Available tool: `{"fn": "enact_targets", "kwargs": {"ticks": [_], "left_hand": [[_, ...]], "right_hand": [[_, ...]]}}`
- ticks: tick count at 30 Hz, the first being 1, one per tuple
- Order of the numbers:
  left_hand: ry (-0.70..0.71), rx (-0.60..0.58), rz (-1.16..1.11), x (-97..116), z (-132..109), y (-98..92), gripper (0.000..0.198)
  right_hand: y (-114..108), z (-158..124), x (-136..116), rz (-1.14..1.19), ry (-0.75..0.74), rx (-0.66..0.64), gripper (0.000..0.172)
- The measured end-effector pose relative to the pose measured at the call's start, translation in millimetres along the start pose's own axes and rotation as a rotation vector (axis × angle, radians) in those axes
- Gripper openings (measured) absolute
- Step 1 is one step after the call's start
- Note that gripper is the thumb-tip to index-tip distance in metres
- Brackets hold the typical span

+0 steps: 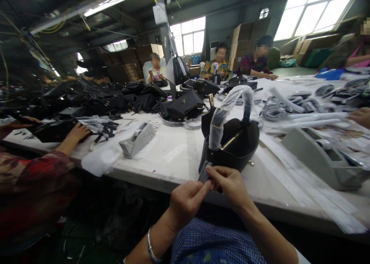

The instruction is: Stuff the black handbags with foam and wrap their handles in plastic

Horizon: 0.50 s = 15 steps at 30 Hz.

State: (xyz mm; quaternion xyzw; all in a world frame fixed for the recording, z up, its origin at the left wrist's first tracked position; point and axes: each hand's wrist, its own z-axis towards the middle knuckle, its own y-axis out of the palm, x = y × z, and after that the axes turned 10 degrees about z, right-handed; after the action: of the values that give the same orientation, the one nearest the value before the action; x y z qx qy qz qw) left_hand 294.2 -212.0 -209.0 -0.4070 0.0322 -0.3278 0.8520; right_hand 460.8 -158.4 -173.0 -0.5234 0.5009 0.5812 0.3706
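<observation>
A black handbag (241, 144) stands upright near the table's front edge, its top open with a gold zip across it. Its handle (228, 106) is wrapped in translucent white film. In front of the bag's left side, my left hand (186, 202) and my right hand (231, 185) meet with fingers pinched together. Between and just above the fingertips is a small dark grey strip (204, 173) at the bag's side. My right hand grips it. My left fingertips press close to the right ones, and what they pinch is too small to make out.
Grey tape dispensers stand left (138, 138) and right (326, 156) of the bag. Long white strips (306, 179) lie at the right. More black bags (185, 104) cover the back and left. A person's hand (78, 133) touches one at left; other people sit across.
</observation>
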Motion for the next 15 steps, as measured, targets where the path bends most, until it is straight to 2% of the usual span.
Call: {"fn": "enact_targets", "kwargs": {"ticks": [2,5,7,9,11,13,15], "left_hand": [[-0.095,0.028,-0.087,4.6,0.0,-6.4,0.04],[-0.482,0.133,-0.19,8.9,7.7,-14.3,0.025],[-0.707,0.073,-0.343,9.3,15.9,-14.0,0.021],[-0.831,-0.058,-0.614,9.7,23.2,-9.3,0.027],[-0.918,-0.136,-0.853,12.1,28.0,-2.5,0.033],[-0.997,-0.152,-0.956,16.9,29.7,4.1,0.038],[-1.054,-0.147,-0.95,21.9,28.8,9.7,0.045]], "right_hand": [[-2.1,0.5,-1.7,0.0,0.022,-0.005,0.043],[-4.4,1.3,-2.9,-0.049,0.017,-0.012,0.041],[-5.1,2.1,-1.7,-0.09,-0.012,-0.017,0.04],[-5.3,3.2,0.6,-0.118,-0.049,-0.02,0.039],[-5.4,4.0,3.5,-0.135,-0.103,-0.015,0.038],[-5.2,3.9,6.6,-0.149,-0.151,-0.01,0.038],[-5.3,2.9,9.2,-0.155,-0.182,-0.018,0.038]]}}
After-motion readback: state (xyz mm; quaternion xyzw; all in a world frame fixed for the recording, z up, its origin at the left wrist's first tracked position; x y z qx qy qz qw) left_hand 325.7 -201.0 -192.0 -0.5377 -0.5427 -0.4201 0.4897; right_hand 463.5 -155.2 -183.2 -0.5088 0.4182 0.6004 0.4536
